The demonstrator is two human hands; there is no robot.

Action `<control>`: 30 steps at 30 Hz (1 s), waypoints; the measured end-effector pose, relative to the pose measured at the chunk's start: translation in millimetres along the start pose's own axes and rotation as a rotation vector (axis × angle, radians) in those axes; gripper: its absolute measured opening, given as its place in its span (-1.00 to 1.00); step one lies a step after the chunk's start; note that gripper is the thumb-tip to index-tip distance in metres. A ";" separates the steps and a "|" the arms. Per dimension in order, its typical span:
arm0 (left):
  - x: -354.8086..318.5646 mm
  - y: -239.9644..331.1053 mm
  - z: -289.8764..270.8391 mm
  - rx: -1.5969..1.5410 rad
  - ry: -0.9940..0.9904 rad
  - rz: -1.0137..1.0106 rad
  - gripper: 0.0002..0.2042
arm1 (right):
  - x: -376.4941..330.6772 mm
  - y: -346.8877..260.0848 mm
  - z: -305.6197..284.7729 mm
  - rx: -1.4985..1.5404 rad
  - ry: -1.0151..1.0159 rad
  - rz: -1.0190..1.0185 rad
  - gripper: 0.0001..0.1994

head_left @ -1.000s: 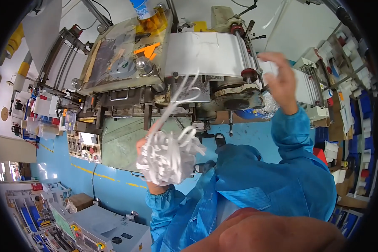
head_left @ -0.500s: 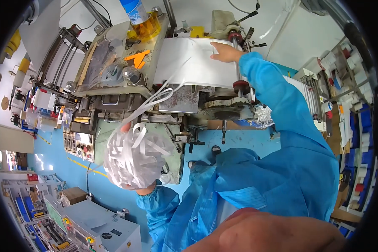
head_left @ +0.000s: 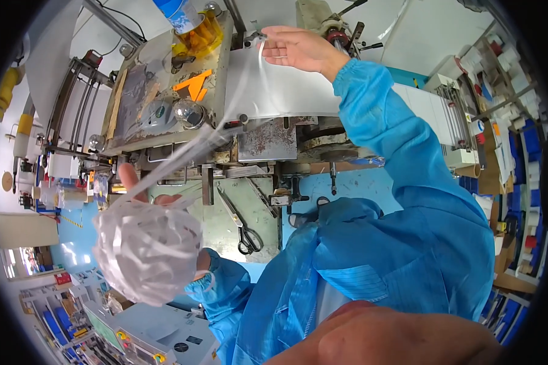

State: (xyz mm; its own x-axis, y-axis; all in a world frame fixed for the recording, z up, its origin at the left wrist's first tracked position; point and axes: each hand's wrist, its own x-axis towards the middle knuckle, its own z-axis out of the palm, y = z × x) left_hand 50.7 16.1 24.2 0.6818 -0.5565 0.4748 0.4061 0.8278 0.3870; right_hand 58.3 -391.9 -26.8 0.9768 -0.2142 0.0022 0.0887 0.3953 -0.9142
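Observation:
My left hand point(head_left: 132, 180) grips a large tangled ball of thin white strips point(head_left: 149, 249) at the left, fingers curled around its far side; the ball hides most of the palm. From it, long loose strips point(head_left: 192, 148) stretch up and right toward the machine, blurred by motion. Above the white sheet point(head_left: 307, 94) on the machine, my right hand point(head_left: 301, 52) is open with fingers stretched out to the left. One strip end reaches its fingertips, and I cannot tell whether it is pinched.
Black-handled scissors point(head_left: 242, 228) lie on a pale green surface point(head_left: 216, 234) below the machine. Left of the sheet, a metal table point(head_left: 158, 131) carries an orange cutter point(head_left: 195, 84), a clear ball-shaped knob and a blue-labelled can in amber tape. A grey cabinet stands lower left.
My left hand has carried the strip ball left and toward me, uncovering the scissors. My right hand has moved left across the sheet, its pointing finger now joined by the others stretched out.

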 end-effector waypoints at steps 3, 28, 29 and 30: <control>16.3 -1.2 8.6 -0.225 -0.110 -0.059 -0.36 | -14.6 13.0 -2.0 0.362 -0.012 -0.048 -0.67; 39.3 -33.3 71.1 1.544 0.135 0.758 -0.25 | -100.3 79.0 6.1 -0.951 0.489 -0.542 -0.82; 39.0 -40.6 80.7 1.408 0.107 0.662 -0.15 | -100.4 76.5 7.1 -0.960 0.504 -0.532 -0.84; 38.0 -45.6 89.4 1.571 0.154 0.590 -0.07 | -100.5 73.7 7.0 -0.970 0.520 -0.524 -0.85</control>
State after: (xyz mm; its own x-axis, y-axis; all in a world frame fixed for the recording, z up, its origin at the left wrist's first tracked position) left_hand 3.7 -49.2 95.3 0.5963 -0.1277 0.7925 -0.8001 -0.0141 0.5998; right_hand -32.0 -335.0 -91.5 0.6521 -0.5678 0.5024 0.0490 -0.6298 -0.7752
